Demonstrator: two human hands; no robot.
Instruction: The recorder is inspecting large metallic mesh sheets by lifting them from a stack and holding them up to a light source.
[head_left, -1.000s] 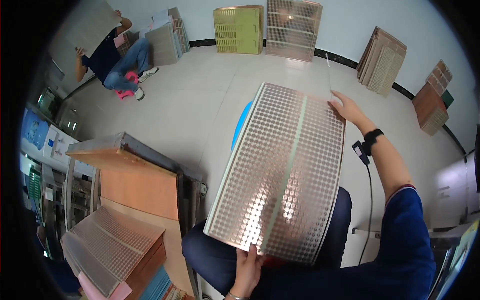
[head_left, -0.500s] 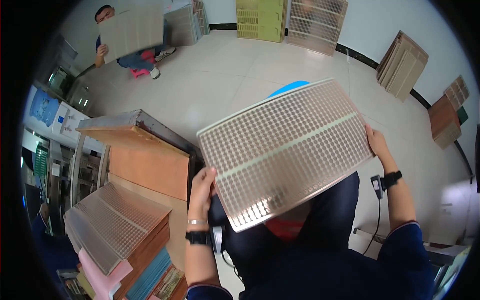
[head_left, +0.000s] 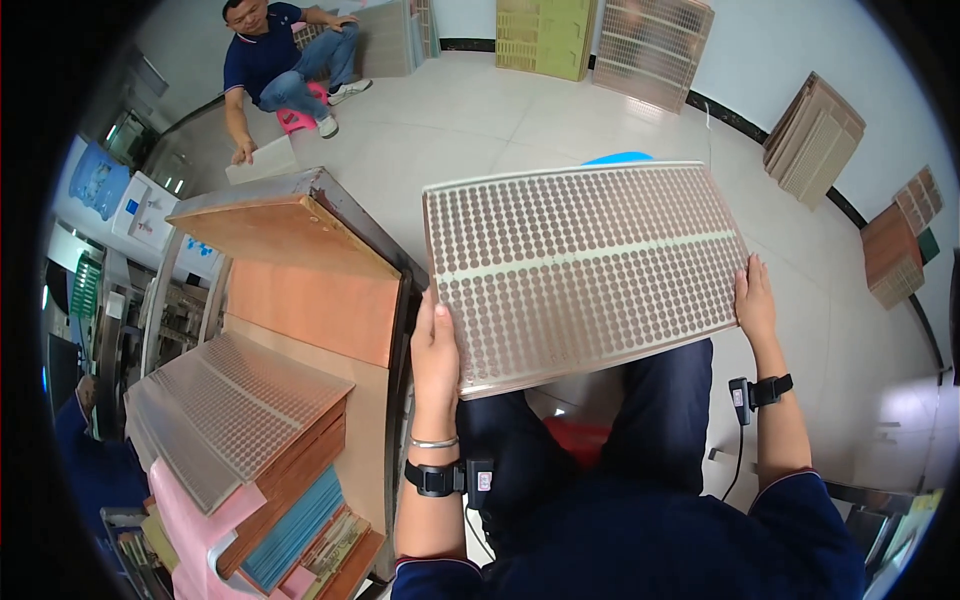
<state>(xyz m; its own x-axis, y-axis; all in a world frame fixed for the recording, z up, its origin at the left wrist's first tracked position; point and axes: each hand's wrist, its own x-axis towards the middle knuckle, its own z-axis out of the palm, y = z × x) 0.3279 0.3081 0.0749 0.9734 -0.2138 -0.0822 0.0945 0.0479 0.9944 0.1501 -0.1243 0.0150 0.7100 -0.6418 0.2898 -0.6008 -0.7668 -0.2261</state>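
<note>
Between my two hands is a large copper-coloured panel (head_left: 590, 285), covered in rows of round dots with a pale strip across its middle. It is held above my lap, its far edge raised. My left hand (head_left: 435, 345) grips the panel's left edge, thumb on top. At the right edge my right hand (head_left: 756, 297) holds it, with the fingers partly hidden behind. A similar dotted sheet (head_left: 240, 405) lies to my left on a stack of brown boards (head_left: 300, 450), beside pink paper (head_left: 190, 515).
An open wooden-lidded case (head_left: 290, 225) stands close on my left. A blue item (head_left: 617, 158) shows behind the panel. Panels (head_left: 815, 140) lean against the right wall; a yellow-green panel (head_left: 545, 38) leans at the back. Another person (head_left: 270, 60) sits on a pink stool at far left.
The panel has turned more level, and its near left corner has risen from my lap. The other person has lowered the board they held up, and it is now mostly behind the lid.
</note>
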